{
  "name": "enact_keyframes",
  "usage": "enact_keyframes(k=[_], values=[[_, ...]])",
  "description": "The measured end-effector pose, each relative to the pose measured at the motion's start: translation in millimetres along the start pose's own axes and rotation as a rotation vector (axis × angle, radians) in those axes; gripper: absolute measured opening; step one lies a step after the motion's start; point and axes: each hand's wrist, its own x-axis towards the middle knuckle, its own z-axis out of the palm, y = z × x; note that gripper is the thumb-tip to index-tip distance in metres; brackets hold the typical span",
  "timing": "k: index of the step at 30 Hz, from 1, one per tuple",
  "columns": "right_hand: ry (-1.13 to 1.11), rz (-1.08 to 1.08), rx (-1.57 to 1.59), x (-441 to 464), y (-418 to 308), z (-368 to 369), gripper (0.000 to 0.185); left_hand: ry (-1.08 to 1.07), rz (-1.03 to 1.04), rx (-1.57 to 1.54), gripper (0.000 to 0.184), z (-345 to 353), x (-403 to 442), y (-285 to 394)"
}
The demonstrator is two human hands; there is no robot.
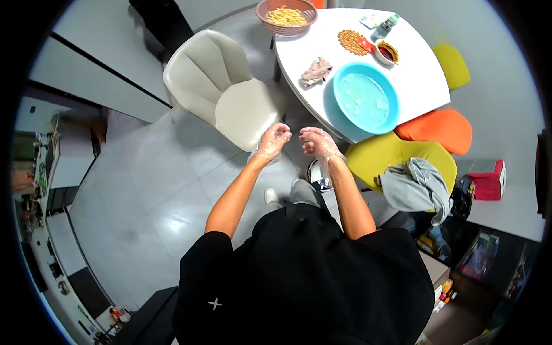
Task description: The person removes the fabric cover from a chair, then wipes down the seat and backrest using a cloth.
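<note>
Turquoise basin (340,103), holding cloudy, pale-blue liquid with light patches on its surface, sits near the curved edge of the white table (422,75). The left hand (321,144) and right hand (271,144), in clear gloves, are just short of that edge, empty and apart, fingers loosely curled and open. The bottle (388,25) bears a label too small to read; the black shirt (305,276) shows a white four-pointed mark (215,303). Beside the woven mat (352,41), a small bowl (379,58) contains something dark red. The brown basket (268,25) holds yellow strips; a crumpled cloth (317,72) lies near the basin. The cream chair (247,112) borders the right hand, the yellow-green chair (368,155) the left; open grey floor (172,190) spreads beyond the cream seat.
</note>
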Motion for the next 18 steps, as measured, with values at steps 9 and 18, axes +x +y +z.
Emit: enact_keyframes(k=[9,18], values=[[0.516,-0.005,0.143,185,-51,-5,0.071,0.071,-0.081,-0.096,0.021,-43,64,-5],[0.489,0.147,-0.025,330,-71,-30,0.031,0.227,-0.086,-0.077,0.022,-81,107,26]])
